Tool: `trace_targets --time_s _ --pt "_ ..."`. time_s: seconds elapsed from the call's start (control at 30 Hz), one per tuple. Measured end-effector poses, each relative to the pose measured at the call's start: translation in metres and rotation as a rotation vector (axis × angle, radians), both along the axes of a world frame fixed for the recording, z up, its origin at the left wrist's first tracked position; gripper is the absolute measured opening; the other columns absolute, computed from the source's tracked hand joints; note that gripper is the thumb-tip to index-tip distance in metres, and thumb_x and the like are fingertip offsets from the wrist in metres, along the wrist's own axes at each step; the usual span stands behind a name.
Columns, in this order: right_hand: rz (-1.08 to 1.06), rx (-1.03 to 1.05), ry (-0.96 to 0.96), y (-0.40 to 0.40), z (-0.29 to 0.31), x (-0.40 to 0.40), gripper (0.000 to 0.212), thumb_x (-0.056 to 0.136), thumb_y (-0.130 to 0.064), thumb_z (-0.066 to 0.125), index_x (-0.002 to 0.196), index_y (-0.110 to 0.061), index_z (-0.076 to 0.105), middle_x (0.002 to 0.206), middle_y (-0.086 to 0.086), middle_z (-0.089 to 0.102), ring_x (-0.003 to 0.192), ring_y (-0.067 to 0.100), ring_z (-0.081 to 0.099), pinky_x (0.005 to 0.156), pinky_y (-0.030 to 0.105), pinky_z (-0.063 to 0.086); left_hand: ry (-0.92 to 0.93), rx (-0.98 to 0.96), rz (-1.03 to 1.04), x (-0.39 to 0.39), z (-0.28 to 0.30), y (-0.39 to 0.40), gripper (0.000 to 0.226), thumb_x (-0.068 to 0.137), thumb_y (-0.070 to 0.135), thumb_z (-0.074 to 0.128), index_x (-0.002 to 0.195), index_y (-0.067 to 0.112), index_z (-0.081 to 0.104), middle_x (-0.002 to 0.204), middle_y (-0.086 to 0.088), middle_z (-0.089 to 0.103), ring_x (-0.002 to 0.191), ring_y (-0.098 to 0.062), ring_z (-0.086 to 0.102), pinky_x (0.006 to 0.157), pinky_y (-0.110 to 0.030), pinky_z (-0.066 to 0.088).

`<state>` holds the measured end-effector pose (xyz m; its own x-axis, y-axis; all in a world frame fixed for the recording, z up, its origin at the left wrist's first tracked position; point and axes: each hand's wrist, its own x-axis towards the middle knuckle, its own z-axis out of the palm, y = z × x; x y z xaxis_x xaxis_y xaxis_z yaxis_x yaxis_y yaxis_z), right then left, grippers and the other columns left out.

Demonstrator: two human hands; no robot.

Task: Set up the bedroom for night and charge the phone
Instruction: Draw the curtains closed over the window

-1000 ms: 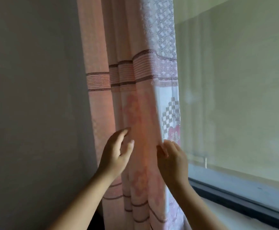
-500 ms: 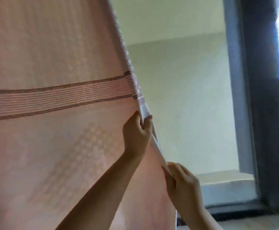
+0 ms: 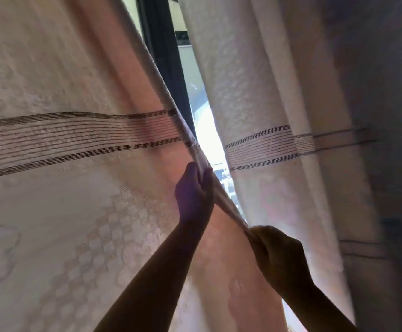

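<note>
A pink patterned curtain (image 3: 75, 200) with dark horizontal stripes fills the left and middle of the head view, stretched across the window. My left hand (image 3: 194, 195) grips its leading edge a little below the stripe band. My right hand (image 3: 276, 255) grips the same edge lower down, to the right. A second matching curtain (image 3: 262, 116) hangs in folds on the right. Only a narrow bright gap separates the two curtains. No phone shows.
A dark window frame (image 3: 164, 56) and bright daylight show through the gap between the curtains. The far right of the view is dim folded fabric or wall.
Both hands took hold of the left curtain's edge and pulled it rightward across the window. The open glass seen earlier is now nearly covered, and the right curtain has come into view.
</note>
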<state>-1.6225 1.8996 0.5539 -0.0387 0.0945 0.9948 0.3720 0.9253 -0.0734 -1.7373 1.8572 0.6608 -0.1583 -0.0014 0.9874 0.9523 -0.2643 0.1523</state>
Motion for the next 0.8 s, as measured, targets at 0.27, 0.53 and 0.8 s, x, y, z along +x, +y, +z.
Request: trace_targets --time_s 0.27,0.53,0.8 --pt "-0.063 -0.132 -0.058 0.132 0.004 0.062 0.051 0.095 -0.038 0.022 0.084 -0.012 0.065 0.076 0.009 0.073 0.069 0.017 0.068 0.075 0.024 0.039 -0.049 -0.209 -0.046 0.065 0.002 0.133 0.012 0.084 0.013 0.055 0.076 0.004 0.052 0.057 0.003 0.046 0.05 -0.016 0.04 0.048 -0.023 0.034" --pt "-0.058 -0.233 -0.025 0.311 0.002 0.105 0.019 0.07 -0.02 0.052 0.077 -0.007 0.064 0.058 0.011 0.071 0.045 0.025 0.066 0.041 0.031 0.052 0.067 -0.289 0.018 0.136 0.019 0.303 0.02 0.087 0.012 0.048 0.1 -0.002 0.053 0.094 -0.028 0.066 0.081 -0.041 0.06 0.065 -0.032 0.04" --pt "-0.136 -0.319 0.047 0.426 -0.008 0.165 0.007 0.07 -0.009 0.06 0.063 -0.007 0.061 0.049 0.008 0.068 0.04 0.02 0.063 0.04 0.016 0.045 0.078 -0.477 -0.047 0.213 0.016 0.424 0.025 0.089 0.012 0.043 0.111 -0.001 0.046 0.105 -0.023 0.064 0.095 -0.038 0.059 0.082 -0.041 0.049"
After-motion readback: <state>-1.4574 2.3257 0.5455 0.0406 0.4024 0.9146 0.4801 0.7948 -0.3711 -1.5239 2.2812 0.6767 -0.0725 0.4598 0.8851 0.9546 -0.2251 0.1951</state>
